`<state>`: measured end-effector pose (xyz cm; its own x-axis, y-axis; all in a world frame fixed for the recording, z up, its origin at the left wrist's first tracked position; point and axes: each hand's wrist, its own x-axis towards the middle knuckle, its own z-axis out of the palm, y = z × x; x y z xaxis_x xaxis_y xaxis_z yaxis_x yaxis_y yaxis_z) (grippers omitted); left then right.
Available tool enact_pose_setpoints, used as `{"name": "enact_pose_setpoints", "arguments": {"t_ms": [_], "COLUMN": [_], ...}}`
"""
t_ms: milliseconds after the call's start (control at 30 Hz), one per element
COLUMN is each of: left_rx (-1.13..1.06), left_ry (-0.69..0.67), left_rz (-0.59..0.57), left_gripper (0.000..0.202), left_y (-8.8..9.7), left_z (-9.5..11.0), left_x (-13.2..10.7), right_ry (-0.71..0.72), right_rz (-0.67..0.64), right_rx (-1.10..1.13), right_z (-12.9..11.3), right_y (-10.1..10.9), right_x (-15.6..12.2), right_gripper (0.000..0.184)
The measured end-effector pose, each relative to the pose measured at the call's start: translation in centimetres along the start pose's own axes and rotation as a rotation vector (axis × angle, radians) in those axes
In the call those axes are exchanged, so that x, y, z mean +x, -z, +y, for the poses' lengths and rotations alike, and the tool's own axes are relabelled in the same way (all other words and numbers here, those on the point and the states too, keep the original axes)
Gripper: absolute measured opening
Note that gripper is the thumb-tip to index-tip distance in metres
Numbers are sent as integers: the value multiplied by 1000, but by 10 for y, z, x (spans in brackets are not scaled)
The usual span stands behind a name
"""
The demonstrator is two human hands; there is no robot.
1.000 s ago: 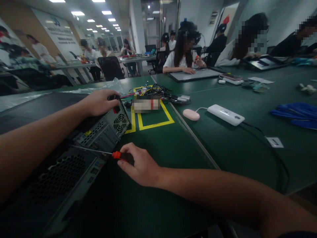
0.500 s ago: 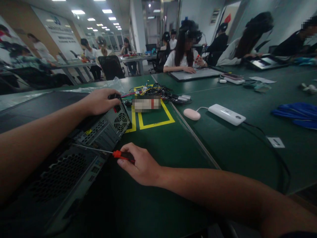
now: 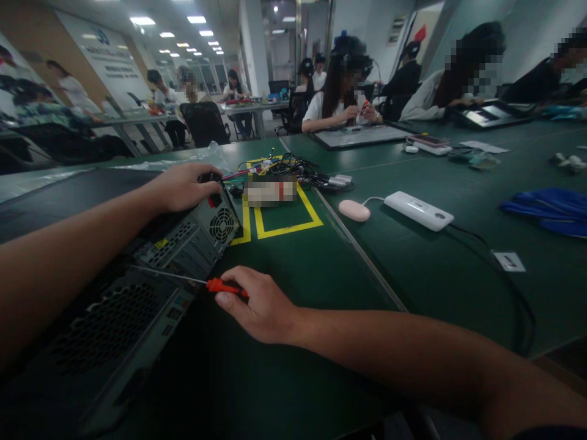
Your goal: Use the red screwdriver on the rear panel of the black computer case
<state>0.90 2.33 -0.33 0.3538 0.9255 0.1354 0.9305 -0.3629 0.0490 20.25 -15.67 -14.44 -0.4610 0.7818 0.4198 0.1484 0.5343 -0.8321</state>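
A black computer tower (image 3: 110, 311) lies on its side at the left, its metal rear panel with a round fan grille (image 3: 222, 226) facing right. My left hand (image 3: 188, 185) is closed over the tower's far rear corner, its fingertips partly hidden by the edge. In my right hand (image 3: 259, 302) is a screwdriver (image 3: 224, 286) with a red and dark handle, pinched between thumb and fingers. Its long thin shaft points left across the rear panel, and the tip meets the dark area near the slot covers. Whether the tip sits in a screw I cannot make out.
Behind the tower lie a bundle of cables (image 3: 293, 165) and a blurred-out box (image 3: 270, 190) by yellow tape marks (image 3: 288, 232). To the right are a pink oval object (image 3: 354, 210), a white power bank (image 3: 418, 211) and blue cloth (image 3: 548, 211). Several people work beyond.
The screwdriver handle has turned in my right hand, showing more red. Both my hands stay in nearly the same place. Across the table, a person's hands have come together.
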Motion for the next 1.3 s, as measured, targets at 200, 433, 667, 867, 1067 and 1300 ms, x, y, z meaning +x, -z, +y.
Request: {"name": "enact_pose_setpoints", "arguments": {"t_ms": [200, 433, 667, 867, 1067, 1300], "left_rx": [-5, 2, 3, -2, -6, 7], "left_ry": [-12, 4, -12, -7, -14, -10], "left_rz": [-2, -7, -8, -13, -10, -18], "left_gripper": [69, 72, 72, 71, 70, 70], "left_y": [1, 1, 0, 1, 0, 1], "left_z": [1, 3, 0, 0, -2, 0], "left_x": [-1, -1, 0, 0, 1, 0], "right_ry": [36, 42, -52, -49, -62, -64], "right_rz": [18, -11, -26, -28, -32, -21], "right_rx": [-4, -3, 39, 26, 46, 45], "right_z": [3, 1, -3, -3, -2, -3], "right_y": [-2, 0, 1, 2, 1, 1], "right_x": [0, 0, -2, -1, 0, -1], "right_gripper": [21, 25, 34, 21, 19, 19]}}
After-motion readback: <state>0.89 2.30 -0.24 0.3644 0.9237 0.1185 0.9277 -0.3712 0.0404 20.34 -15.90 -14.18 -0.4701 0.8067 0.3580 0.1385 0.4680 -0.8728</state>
